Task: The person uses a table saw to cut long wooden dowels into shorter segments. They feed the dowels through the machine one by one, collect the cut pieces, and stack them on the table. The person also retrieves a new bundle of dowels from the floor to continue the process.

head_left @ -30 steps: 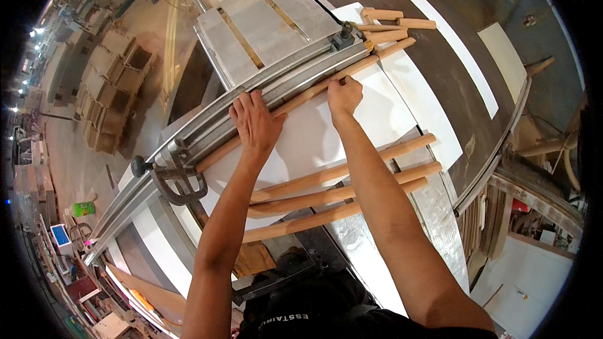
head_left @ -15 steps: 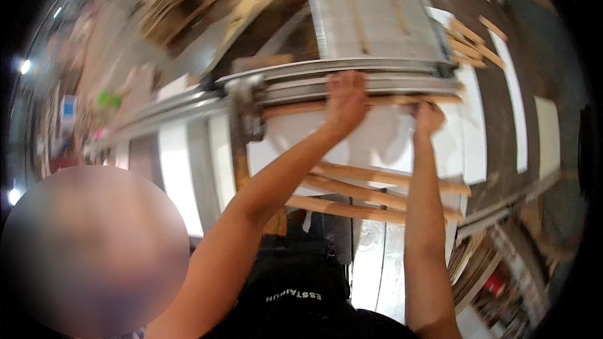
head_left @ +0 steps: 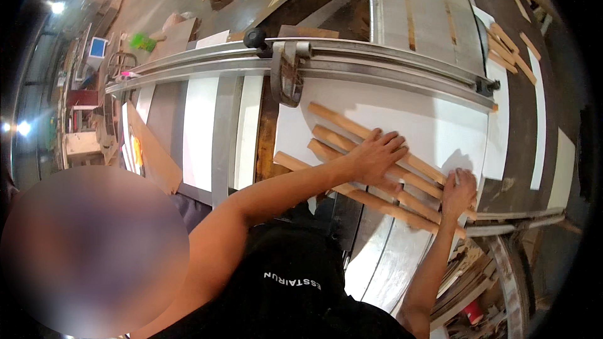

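Several light wooden strips (head_left: pixel 342 121) lie side by side at a slant on a white board (head_left: pixel 389 102), their near ends over the edge by my body. My left hand (head_left: pixel 380 158) rests across the middle of the strips, fingers spread over the upper ones. At the strips' right ends, my right hand (head_left: pixel 458 193) is closed with bent fingers around the end of a wooden strip; its fingertips are partly hidden. Beyond both hands a long metal fence (head_left: pixel 402 66) crosses the board, with a metal clamp block (head_left: pixel 287 74) and a black knob (head_left: pixel 255 38) at its left part.
Past the fence is a grey ribbed metal table (head_left: pixel 427 9). A few short wood pieces (head_left: pixel 512 50) lie on the dark surface at right. White panels (head_left: pixel 201 132) lie at left. A person with a blurred head is close at the lower left. Scrap wood (head_left: pixel 465 270) stands at lower right.
Both hands have drawn back from the fence toward my body. The wooden strip that lay along the fence is now with the others near me, and my left hand has left the fence.
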Demonstrator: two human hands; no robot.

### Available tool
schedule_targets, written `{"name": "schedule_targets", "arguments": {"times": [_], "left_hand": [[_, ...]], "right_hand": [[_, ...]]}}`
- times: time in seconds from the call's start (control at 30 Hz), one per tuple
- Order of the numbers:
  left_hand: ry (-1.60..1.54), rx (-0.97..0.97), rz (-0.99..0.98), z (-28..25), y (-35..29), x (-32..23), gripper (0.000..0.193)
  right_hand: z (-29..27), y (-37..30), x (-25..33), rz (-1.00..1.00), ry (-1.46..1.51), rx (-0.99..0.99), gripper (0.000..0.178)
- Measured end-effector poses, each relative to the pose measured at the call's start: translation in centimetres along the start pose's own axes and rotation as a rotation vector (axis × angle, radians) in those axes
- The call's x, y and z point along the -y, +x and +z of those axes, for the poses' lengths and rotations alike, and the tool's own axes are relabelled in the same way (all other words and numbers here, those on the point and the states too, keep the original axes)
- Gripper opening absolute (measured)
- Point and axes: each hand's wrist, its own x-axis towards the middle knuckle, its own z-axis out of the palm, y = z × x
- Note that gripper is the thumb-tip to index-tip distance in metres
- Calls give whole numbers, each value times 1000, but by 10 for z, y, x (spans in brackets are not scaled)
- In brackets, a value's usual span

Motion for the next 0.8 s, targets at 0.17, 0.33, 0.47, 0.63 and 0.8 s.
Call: {"name": "schedule_targets", "arguments": {"times": [0.17,0.33,0.47,0.63,0.8], "left_hand": [[236,207,132,23,-47,-25,111],[114,222,157,15,-64,-43,99],[118,239,339,22,-84,-79,97],[162,145,503,88,-116,-142,102],[148,167,583,139,-152,-224,104]], "right_hand": [[-68,-92,25,-179,124,411,97],[-49,-176,9,-192,88,291,113],[-67,-257,9,4,151,277,103],[-53,-390,23,563,59,-81,85],[-24,-516,70,1057,318,-398,76]]}}
